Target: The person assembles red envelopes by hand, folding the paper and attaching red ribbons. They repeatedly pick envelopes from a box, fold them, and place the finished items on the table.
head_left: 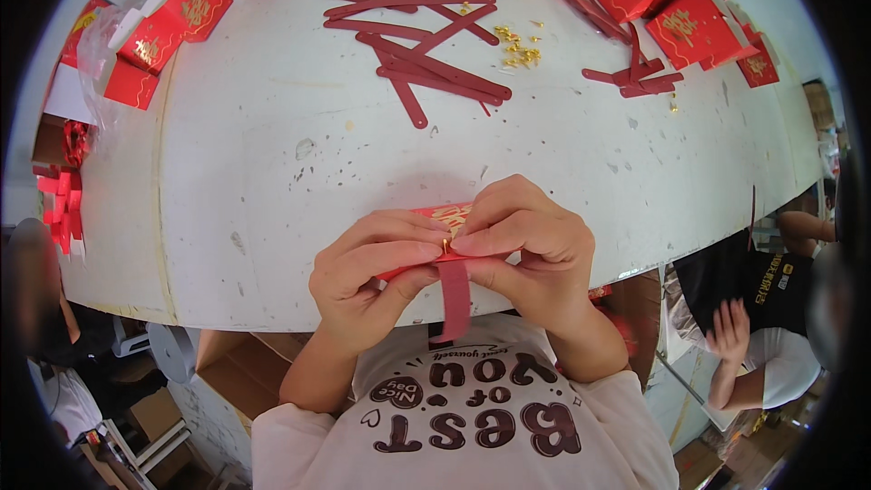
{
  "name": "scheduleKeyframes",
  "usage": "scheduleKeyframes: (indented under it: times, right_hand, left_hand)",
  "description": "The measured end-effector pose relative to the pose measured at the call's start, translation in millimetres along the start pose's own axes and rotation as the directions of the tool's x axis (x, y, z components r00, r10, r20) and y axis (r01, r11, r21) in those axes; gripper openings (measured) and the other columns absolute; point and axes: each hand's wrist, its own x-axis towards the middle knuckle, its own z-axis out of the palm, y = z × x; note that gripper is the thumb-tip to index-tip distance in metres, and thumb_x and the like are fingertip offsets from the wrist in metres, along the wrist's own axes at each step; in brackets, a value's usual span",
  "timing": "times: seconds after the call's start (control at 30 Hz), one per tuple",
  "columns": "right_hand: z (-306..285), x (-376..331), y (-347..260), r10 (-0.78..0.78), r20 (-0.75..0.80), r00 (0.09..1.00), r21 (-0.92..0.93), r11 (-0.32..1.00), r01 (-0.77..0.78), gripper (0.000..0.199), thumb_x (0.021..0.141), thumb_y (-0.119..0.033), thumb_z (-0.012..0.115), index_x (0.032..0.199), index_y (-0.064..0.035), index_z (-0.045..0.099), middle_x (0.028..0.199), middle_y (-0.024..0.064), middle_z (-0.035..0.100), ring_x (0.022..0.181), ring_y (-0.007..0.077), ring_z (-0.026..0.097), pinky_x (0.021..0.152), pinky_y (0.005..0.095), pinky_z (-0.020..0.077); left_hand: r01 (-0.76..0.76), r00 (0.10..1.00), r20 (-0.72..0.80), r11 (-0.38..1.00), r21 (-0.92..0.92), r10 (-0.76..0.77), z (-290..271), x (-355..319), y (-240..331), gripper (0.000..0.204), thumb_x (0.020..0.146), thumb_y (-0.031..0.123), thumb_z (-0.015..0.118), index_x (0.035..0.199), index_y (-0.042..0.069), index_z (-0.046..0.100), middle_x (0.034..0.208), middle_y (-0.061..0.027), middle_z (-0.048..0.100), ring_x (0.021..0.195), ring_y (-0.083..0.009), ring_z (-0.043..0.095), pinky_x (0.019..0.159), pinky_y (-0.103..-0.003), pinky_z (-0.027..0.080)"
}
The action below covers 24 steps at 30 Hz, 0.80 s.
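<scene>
Between my hands, at the table's near edge, is a small red gift box (458, 210) with gold decoration. A dark red strap (455, 299) hangs down from its near side. At the strap's upper end a small gold paper fastener (445, 245) stands out. My left hand (374, 259) is closed on the box's left part, its thumb below and its fingertips beside the fastener. My right hand (531, 245) grips the right part, thumb and index fingertip close to the fastener. Fingers hide most of the box, so I cannot tell which fingertips touch the fastener.
Loose dark red straps (435, 68) lie across the far middle of the white table (263, 163), beside scattered gold fasteners (522, 50). More straps (635, 82) lie farther right. Red boxes (685, 27) stand at the far right, others (150, 41) far left. A co-worker's hand (729, 331) shows at right.
</scene>
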Motion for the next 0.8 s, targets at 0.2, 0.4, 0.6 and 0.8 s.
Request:
scheduleKeyframes:
  times: [0.2,0.4,0.6,0.8]
  right_hand:
    - [-9,8,-3,0.016,0.118,0.993,-0.083,0.997,-0.006,0.021,0.067,-0.002,0.078,0.086,-0.0059,0.068,0.089,0.0070,0.061,0.079,0.0194,0.055,0.065,0.0285,0.0467]
    - [-12,11,-22,0.060,0.178,0.982,-0.255,0.967,-0.013,0.026,0.064,-0.004,0.078,0.088,-0.0063,0.069,0.093,0.0086,0.059,0.079,0.0211,0.056,0.065,0.0297,0.0469]
    - [-8,7,-8,-0.347,0.264,0.900,-0.433,0.791,0.432,0.039,0.059,-0.006,0.077,0.097,-0.0026,0.068,0.092,0.0079,0.058,0.079,0.0220,0.056,0.065,0.0322,0.0474]
    - [-9,6,-18,-0.234,0.254,0.939,-0.438,0.838,0.327,0.040,0.059,-0.005,0.076,0.098,-0.0047,0.068,0.092,0.0061,0.058,0.076,0.0231,0.055,0.062,0.0313,0.0452]
  left_hand:
    - [0.121,0.993,0.003,0.993,0.013,-0.121,3,3,5,0.029,0.066,-0.008,0.073,0.093,0.001,0.067,0.093,-0.0114,0.065,0.090,-0.0241,0.061,0.076,-0.033,0.051]
    - [0.159,0.986,-0.041,0.986,-0.058,-0.162,4,3,8,0.029,0.065,-0.009,0.073,0.090,0.004,0.068,0.094,-0.0089,0.066,0.088,-0.0237,0.061,0.078,-0.033,0.049]
    - [0.113,0.994,0.018,0.989,-0.100,-0.112,1,3,-2,0.028,0.064,-0.009,0.073,0.088,0.004,0.068,0.091,-0.0081,0.067,0.087,-0.0243,0.061,0.079,-0.034,0.049]
    - [0.061,0.995,-0.078,0.998,0.002,-0.061,10,1,1,0.027,0.065,-0.010,0.072,0.087,0.004,0.066,0.090,-0.0083,0.067,0.086,-0.0243,0.061,0.075,-0.033,0.050]
